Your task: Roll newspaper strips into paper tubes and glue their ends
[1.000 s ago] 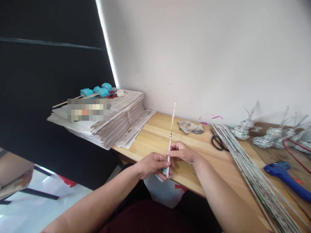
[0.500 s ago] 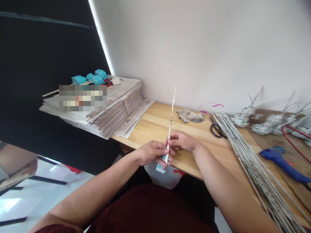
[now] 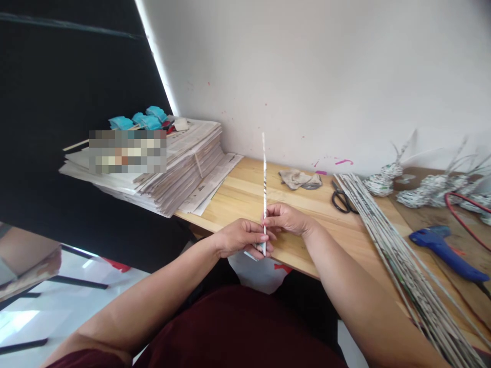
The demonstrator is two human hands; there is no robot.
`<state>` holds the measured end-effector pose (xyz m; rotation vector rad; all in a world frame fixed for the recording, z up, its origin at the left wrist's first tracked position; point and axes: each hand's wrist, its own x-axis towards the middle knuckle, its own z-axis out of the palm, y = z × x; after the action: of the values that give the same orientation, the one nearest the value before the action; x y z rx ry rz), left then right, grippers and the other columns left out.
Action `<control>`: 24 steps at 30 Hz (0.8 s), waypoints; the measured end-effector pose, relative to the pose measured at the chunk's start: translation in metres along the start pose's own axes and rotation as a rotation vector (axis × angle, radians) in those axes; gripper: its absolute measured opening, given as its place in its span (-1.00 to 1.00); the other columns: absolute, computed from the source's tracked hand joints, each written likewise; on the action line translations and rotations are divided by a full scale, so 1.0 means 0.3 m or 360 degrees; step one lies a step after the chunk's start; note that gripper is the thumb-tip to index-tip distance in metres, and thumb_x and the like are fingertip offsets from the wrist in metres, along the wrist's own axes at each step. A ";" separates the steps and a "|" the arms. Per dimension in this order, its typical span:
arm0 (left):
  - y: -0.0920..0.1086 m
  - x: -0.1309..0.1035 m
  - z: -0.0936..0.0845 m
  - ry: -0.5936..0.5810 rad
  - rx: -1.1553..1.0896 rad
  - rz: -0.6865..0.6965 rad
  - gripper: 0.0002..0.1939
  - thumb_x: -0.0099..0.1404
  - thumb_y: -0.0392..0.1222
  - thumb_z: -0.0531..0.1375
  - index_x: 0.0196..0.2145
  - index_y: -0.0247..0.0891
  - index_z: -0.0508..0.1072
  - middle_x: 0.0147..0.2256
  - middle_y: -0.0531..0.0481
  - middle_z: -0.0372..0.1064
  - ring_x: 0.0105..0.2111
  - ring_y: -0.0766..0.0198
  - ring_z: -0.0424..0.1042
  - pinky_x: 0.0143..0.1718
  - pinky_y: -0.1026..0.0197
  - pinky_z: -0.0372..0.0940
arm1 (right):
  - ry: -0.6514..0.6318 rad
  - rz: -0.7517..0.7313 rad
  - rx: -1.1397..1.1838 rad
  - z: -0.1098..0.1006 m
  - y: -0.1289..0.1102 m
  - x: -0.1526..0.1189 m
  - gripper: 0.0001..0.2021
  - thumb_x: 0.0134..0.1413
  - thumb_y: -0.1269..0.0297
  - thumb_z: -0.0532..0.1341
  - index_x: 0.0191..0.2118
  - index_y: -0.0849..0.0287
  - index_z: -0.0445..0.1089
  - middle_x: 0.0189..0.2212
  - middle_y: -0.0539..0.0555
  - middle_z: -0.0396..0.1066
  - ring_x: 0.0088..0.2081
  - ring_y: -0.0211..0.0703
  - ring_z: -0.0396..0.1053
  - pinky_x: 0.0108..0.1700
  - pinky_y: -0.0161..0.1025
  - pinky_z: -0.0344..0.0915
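A thin rolled paper stick (image 3: 264, 179) stands nearly upright above the front edge of the wooden table (image 3: 238, 194). My left hand (image 3: 243, 238) pinches its lower end between thumb and fingers. Just above, my right hand (image 3: 283, 219) has its fingertips closed round the same stick. A small white and light-blue piece shows beneath the left fingers, mostly hidden by them.
Stacked newspapers (image 3: 192, 179) with blue bundles (image 3: 149, 121) lie at the left. Toward the back is a rag (image 3: 299, 179). Scissors (image 3: 340, 202), many paper sticks (image 3: 395, 255), a blue glue gun (image 3: 448, 255) and woven paper shapes (image 3: 383, 180) lie right.
The paper stick has turned from a slight rightward lean to nearly upright, its top shifting left. Less of the white and light-blue piece shows below. Both hands still hold the stick.
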<state>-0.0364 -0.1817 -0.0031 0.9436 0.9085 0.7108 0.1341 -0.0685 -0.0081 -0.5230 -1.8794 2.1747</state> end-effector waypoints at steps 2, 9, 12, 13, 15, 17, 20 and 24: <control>0.003 -0.001 0.002 0.0014 0.0033 -0.0007 -0.58 0.13 -0.03 0.33 -0.14 -0.40 0.53 -0.31 -0.21 0.52 -0.35 0.23 0.51 -0.28 0.18 0.42 | 0.0072 0.0000 -0.0024 0.005 -0.003 0.002 -0.66 -0.13 0.13 0.42 -0.47 0.25 0.31 -0.64 -0.10 0.29 -0.66 -0.46 0.08 -0.62 -0.42 -0.07; 0.004 -0.001 -0.005 -0.0005 -0.0088 -0.0038 -0.62 0.19 -0.08 0.30 -0.11 -0.41 0.51 -0.30 -0.22 0.52 -0.34 0.20 0.53 -0.30 0.17 0.43 | 0.0071 -0.0048 -0.0069 0.004 -0.008 -0.006 -0.67 -0.01 0.07 0.35 -0.31 0.28 0.41 -0.60 -0.08 0.30 -0.64 -0.45 0.05 -0.61 -0.40 -0.09; 0.000 -0.002 -0.009 -0.0080 -0.0165 -0.0056 -0.63 0.22 -0.10 0.28 -0.10 -0.41 0.51 -0.30 -0.23 0.52 -0.33 0.18 0.54 -0.31 0.17 0.44 | -0.0112 -0.0047 -0.0094 -0.004 -0.007 -0.017 -0.64 0.09 0.08 0.28 -0.12 0.30 0.44 -0.60 -0.06 0.31 -0.62 -0.43 0.09 -0.58 -0.40 -0.07; -0.001 -0.002 -0.009 -0.0101 -0.0181 -0.0062 -0.64 0.22 -0.10 0.27 -0.10 -0.41 0.50 -0.30 -0.23 0.51 -0.33 0.18 0.54 -0.32 0.18 0.44 | -0.0144 -0.0046 -0.0099 -0.007 -0.005 -0.019 -0.65 0.10 0.09 0.27 -0.13 0.30 0.45 -0.61 -0.06 0.31 -0.61 -0.42 0.10 -0.58 -0.40 -0.06; -0.003 -0.001 -0.006 -0.0125 -0.0193 -0.0071 -0.63 0.23 -0.09 0.27 -0.09 -0.40 0.50 -0.29 -0.23 0.51 -0.33 0.17 0.54 -0.35 0.20 0.43 | -0.0165 -0.0052 -0.0086 -0.012 -0.002 -0.019 -0.68 0.10 0.10 0.28 -0.20 0.30 0.46 -0.61 -0.05 0.32 -0.62 -0.42 0.11 -0.57 -0.40 -0.03; -0.004 -0.001 -0.002 -0.0120 -0.0178 -0.0070 -0.62 0.23 -0.07 0.26 -0.08 -0.40 0.49 -0.29 -0.24 0.51 -0.34 0.17 0.54 -0.36 0.20 0.43 | -0.0157 -0.0054 -0.0059 -0.014 0.001 -0.015 -0.70 0.08 0.10 0.30 -0.28 0.30 0.46 -0.62 -0.05 0.33 -0.63 -0.42 0.11 -0.57 -0.40 -0.01; -0.007 0.001 0.001 -0.0096 -0.0122 -0.0050 -0.60 0.22 -0.06 0.27 -0.08 -0.39 0.49 -0.29 -0.24 0.52 -0.34 0.18 0.54 -0.36 0.20 0.43 | -0.0092 -0.0025 -0.0029 -0.007 -0.001 -0.008 -0.71 0.04 0.11 0.32 -0.34 0.30 0.44 -0.60 -0.04 0.35 -0.64 -0.43 0.12 -0.61 -0.41 -0.04; -0.012 0.000 -0.005 -0.0094 -0.0088 -0.0038 -0.61 0.21 -0.08 0.28 -0.08 -0.39 0.49 -0.30 -0.21 0.51 -0.34 0.17 0.54 -0.36 0.19 0.43 | -0.0044 0.0006 -0.0002 0.005 -0.010 -0.010 -0.73 0.02 0.14 0.34 -0.37 0.29 0.43 -0.53 0.01 0.42 -0.64 -0.45 0.13 -0.62 -0.42 -0.04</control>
<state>-0.0373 -0.1825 -0.0068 0.8986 0.8431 0.6810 0.1361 -0.0704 -0.0045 -0.4999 -1.8955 2.1944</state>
